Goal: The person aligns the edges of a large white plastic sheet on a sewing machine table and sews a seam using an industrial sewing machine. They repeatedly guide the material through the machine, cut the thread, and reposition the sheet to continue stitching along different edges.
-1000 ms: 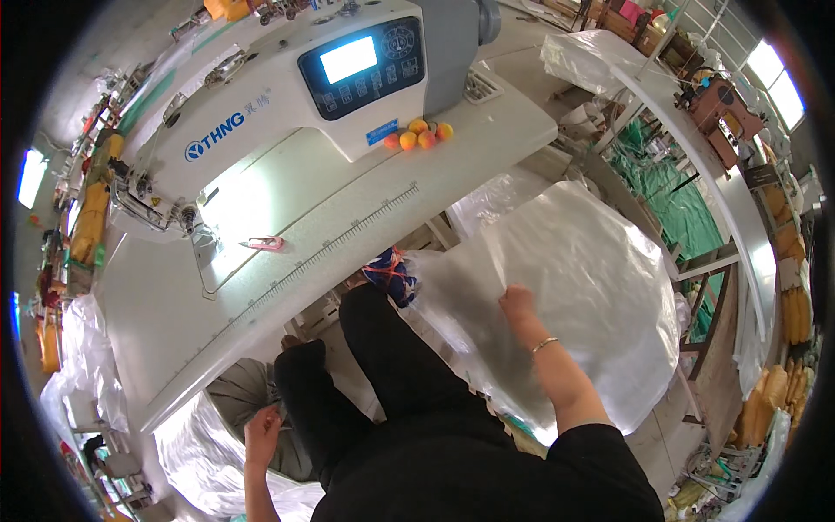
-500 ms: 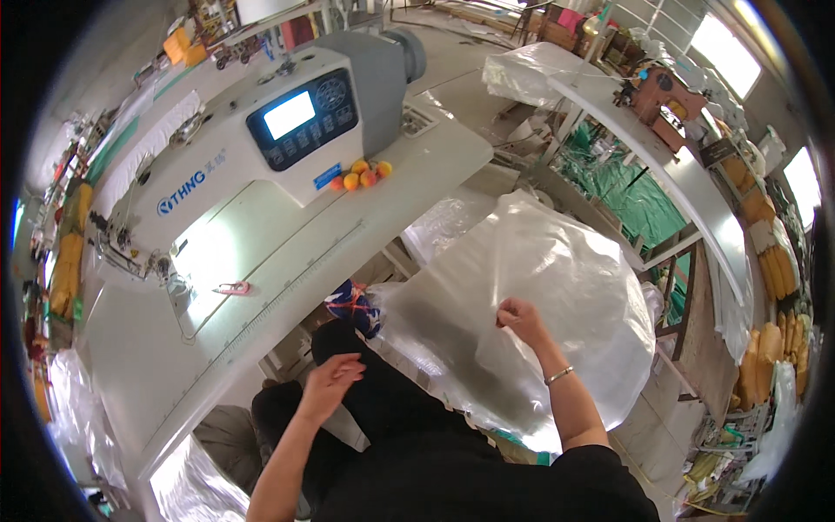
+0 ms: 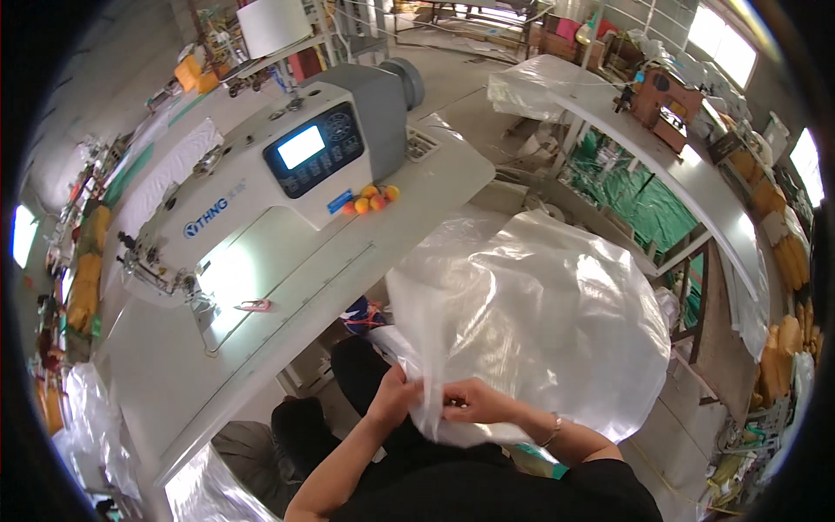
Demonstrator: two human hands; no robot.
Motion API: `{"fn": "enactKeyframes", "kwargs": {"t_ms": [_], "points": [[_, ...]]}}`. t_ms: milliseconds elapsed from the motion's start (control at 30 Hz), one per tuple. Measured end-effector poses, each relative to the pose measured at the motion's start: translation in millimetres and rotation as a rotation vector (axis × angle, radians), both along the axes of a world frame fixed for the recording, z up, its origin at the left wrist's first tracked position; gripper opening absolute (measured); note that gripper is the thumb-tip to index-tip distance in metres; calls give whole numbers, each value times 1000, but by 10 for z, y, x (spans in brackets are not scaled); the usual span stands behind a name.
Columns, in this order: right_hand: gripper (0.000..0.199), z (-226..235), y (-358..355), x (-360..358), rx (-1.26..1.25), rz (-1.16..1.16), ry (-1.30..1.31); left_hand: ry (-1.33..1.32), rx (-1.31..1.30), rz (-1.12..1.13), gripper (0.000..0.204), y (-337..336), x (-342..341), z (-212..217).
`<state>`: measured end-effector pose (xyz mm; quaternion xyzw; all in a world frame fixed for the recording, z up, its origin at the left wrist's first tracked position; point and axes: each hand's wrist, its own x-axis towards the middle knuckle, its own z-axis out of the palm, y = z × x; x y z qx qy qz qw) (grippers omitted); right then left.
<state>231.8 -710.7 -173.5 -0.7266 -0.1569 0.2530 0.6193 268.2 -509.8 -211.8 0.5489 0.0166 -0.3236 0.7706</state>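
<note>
The left hand (image 3: 396, 396) has moved right to meet the right hand (image 3: 474, 402); both pinch the near edge of the clear plastic bag (image 3: 539, 313), right of the worktop (image 3: 156, 383).

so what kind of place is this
Most likely a sewing workshop or small factory: an industrial sewing machine on a white work table, long benches beyond, and both hands gripping a large clear plastic sheet.

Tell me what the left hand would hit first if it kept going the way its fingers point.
The left hand points rightward, its fingers already at the clear plastic sheet; just past that edge it would likely meet the right hand.
</note>
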Motion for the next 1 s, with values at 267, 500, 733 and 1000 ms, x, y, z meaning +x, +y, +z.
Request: {"fn": "enactKeyframes", "kwargs": {"t_ms": [267, 500, 733, 1000], "points": [[25, 199, -349, 1482, -312, -239, -382, -587, 529, -661, 34, 694, -550, 1288], [52, -518, 622, 2196, -685, -118, -1205, -572, 469, -492, 28, 1441, -1149, 1335], [62, -1047, 878, 1611, -904, 798, -503, -463, 278, 479, 34, 2766, -2686, 1517], [35, -526, 321, 137, -785, 974, 43, 223, 813, 1584, 15, 3702, -4138, 337]]}}
